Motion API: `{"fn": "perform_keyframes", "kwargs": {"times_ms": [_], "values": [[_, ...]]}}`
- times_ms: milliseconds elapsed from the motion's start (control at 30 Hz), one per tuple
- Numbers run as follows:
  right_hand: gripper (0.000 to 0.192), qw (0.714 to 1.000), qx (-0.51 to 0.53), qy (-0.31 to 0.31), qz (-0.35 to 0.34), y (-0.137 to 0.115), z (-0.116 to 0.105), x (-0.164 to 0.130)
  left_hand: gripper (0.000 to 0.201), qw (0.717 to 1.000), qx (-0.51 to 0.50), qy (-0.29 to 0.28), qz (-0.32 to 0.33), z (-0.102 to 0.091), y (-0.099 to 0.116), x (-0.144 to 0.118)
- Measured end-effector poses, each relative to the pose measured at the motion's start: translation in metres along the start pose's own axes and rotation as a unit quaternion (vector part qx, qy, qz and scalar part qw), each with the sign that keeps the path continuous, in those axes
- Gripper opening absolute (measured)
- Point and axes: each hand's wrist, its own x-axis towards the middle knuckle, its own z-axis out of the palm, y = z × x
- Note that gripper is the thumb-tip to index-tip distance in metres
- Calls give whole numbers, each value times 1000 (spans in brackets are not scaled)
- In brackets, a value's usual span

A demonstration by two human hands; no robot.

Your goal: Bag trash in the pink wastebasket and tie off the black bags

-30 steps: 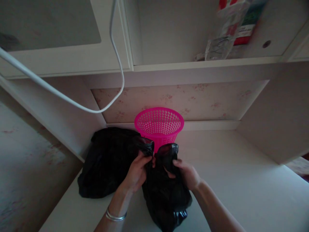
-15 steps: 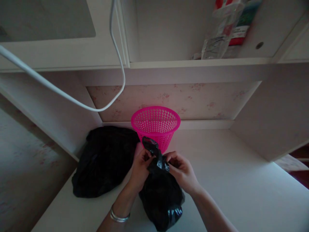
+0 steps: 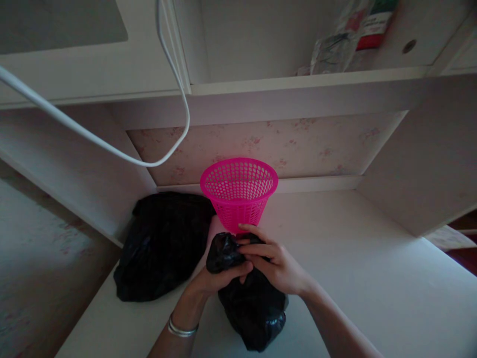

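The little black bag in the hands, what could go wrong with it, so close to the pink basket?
1. The right hand almost touches the pink basket, which stands on a narrow base; a nudge might tip it.
2. Both hands bunch the small black bag at its top, the left hand underneath; thin plastic could tear if twisted hard.
3. The light is dim, so a hole in the bag might go unseen.
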Motion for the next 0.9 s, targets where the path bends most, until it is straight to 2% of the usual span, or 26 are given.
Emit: {"fn": "perform_keyframes", "kwargs": {"times_ms": [67, 133, 200, 267, 300, 367, 433, 567, 667, 800, 900], "values": [[34, 995, 62, 71, 43, 1, -4, -2, 28, 1000, 5, -1, 9, 5, 6, 0], [61, 977, 137, 123, 105, 4, -8, -3, 24, 1000, -2, 10, 16, 8, 11, 0], [74, 964, 195, 97, 152, 5, -9, -2, 24, 1000, -14, 17, 15, 10, 13, 1], [60, 962, 215, 30, 169, 7, -9, -1, 24, 1000, -14, 21, 16, 12, 13, 1], [51, 962, 210, 17, 172, 8, -9, 0, 24, 999, -7, 30, 25, 13, 13, 2], [45, 968, 174, 48, 172, 10, -7, 3, 25, 997, 13, 58, 58, 13, 11, 3], [49, 969, 145, 112, 166, 14, -5, 6, 21, 995, 12, 64, 79, 11, 9, 3], [54, 958, 149, 185, 159, 22, -4, 14, 29, 999, -9, -22, 34, 0, 3, 0], [54, 952, 151, 226, 141, 22, -7, 18, 29, 999, 10, -49, 19, -6, 2, -3], [49, 954, 139, 239, 116, 11, -12, 19, 26, 997, 29, -66, 23, -7, 3, -3], [46, 961, 129, 227, 96, -2, -9, 15, 21, 998, 27, -52, 37, -7, -1, 1]]}}
